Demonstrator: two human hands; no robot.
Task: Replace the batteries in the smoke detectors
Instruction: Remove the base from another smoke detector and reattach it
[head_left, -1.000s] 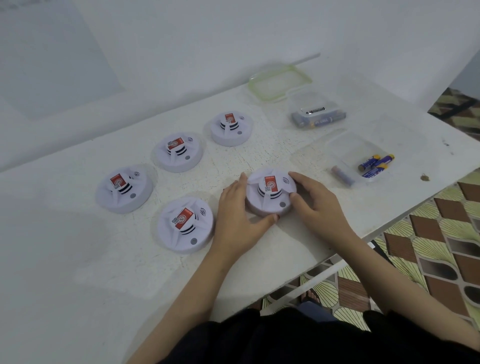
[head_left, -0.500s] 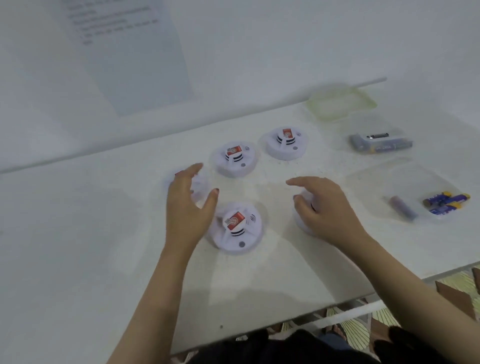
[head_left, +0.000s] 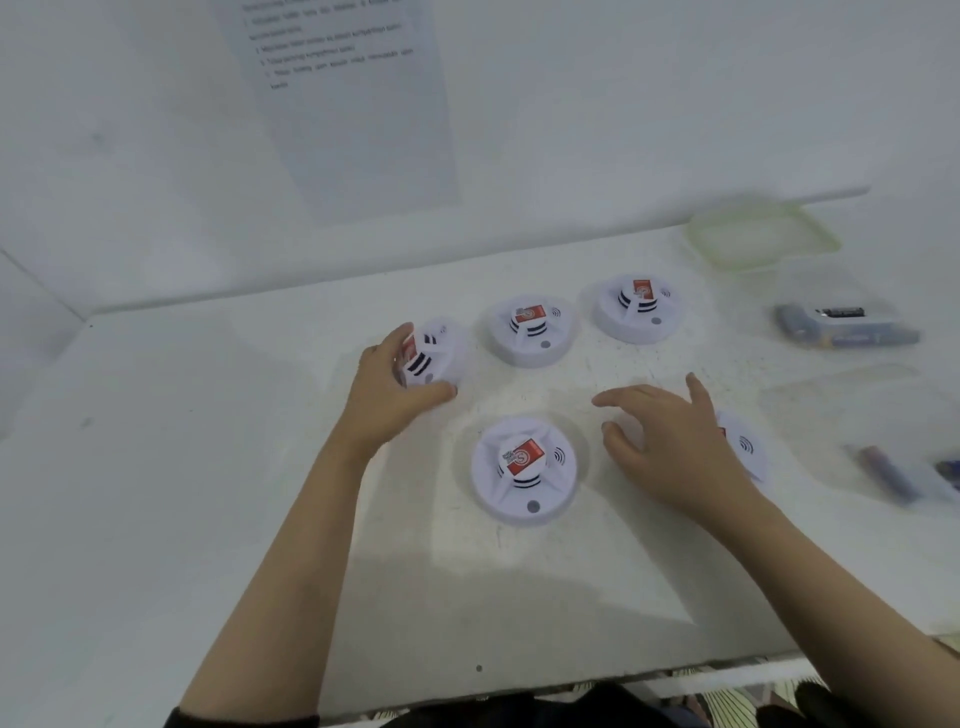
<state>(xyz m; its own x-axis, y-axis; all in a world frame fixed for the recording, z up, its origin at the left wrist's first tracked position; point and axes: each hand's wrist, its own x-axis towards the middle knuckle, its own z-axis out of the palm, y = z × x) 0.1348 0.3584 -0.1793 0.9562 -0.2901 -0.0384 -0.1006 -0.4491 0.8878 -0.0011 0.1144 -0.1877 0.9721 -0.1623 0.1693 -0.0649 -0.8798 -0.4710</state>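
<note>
Several round white smoke detectors with red labels lie on the white table (head_left: 208, 467). My left hand (head_left: 387, 387) grips the far-left detector (head_left: 434, 353) and holds it tilted. My right hand (head_left: 670, 436) hovers with fingers spread, partly covering the right detector (head_left: 743, 449). Another detector (head_left: 524, 470) sits between my arms, and two more, the middle one (head_left: 532, 330) and the right one (head_left: 639, 306), lie behind. Loose batteries (head_left: 888, 473) lie in a clear tray at the right edge, blurred.
A clear box of batteries (head_left: 847, 325) and a green-rimmed lid (head_left: 763, 239) sit at the back right. A printed sheet (head_left: 348, 98) hangs on the wall behind. The table's front edge (head_left: 571, 680) runs close to my body.
Both hands let go of the right detector. My left hand swung left and took hold of the far-left detector, tilting it. The camera view rose toward the wall.
</note>
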